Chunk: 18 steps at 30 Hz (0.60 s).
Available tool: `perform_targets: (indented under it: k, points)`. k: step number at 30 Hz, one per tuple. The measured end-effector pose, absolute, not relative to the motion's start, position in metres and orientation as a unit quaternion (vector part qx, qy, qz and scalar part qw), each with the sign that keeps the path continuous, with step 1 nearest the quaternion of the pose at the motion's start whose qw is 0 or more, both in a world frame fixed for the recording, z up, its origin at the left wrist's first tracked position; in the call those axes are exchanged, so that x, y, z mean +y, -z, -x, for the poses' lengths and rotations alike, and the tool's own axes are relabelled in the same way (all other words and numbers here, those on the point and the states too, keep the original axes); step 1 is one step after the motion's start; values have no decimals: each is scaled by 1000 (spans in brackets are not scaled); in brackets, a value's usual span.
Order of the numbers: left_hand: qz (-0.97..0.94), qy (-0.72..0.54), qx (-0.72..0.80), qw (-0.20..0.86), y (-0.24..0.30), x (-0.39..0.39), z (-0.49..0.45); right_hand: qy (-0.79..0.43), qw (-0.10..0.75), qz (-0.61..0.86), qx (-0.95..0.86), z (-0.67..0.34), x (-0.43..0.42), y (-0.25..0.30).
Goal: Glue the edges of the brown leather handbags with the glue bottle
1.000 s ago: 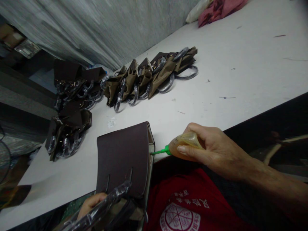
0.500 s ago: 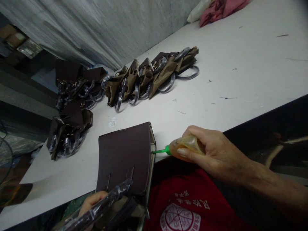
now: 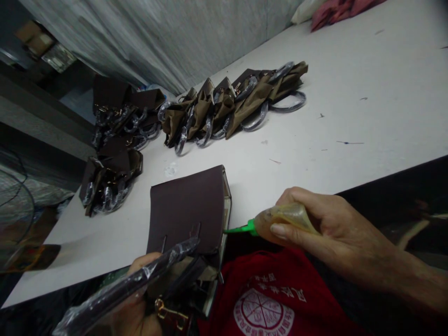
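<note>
Over the near edge of the table [image 3: 301, 154], the right hand [image 3: 325, 228] grasps the bottle [image 3: 276, 217], its nozzle [image 3: 245, 228] now lower along the bag [image 3: 189, 212] gripped by the left hand [image 3: 135, 313]: work apparently advances.

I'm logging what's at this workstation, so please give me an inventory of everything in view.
Table: 1, white, across the view
Held bag: 1, dark brown, at table's near edge
Squeeze bottle: 1, amber with green nozzle, tip at held bag's edge
Bag row: several overlapping, brown, far side of table
Bag cluster: several overlapping, dark brown, left end
Scraps: several, mostly dark, on table
Cloth: 1, pinkish red, table's far edge
Pale bundle: 1, off-white, beside cloth
Sheeting: 1 expanse, grey, behind table
Boxes: count unclear, brown, upper left
Blurred object: 1, dark, lower left
Garment: 1, red with white print, lower middle
Left grip: 1, bare, holding held bag
Right grip: 1, bare, around squeeze bottle
</note>
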<state>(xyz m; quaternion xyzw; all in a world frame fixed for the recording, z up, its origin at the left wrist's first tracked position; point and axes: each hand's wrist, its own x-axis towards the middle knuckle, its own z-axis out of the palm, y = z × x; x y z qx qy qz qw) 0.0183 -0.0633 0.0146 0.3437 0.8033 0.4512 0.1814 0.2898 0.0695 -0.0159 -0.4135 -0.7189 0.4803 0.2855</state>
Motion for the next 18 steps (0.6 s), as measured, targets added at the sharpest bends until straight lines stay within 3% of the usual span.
perform_targets:
  k: [5,14,18]
  points:
    - [-441,-330,830,85,-16,-64,-19,-510,264,378,-726,-291,67,17]
    - [-494,-334,796,105,-21,-54,-31,-484,268,368,-747,-289,63,14]
    - [-535,-279,793,84,-21,-52,-24,-427,288,407,-754,-289,62,13]
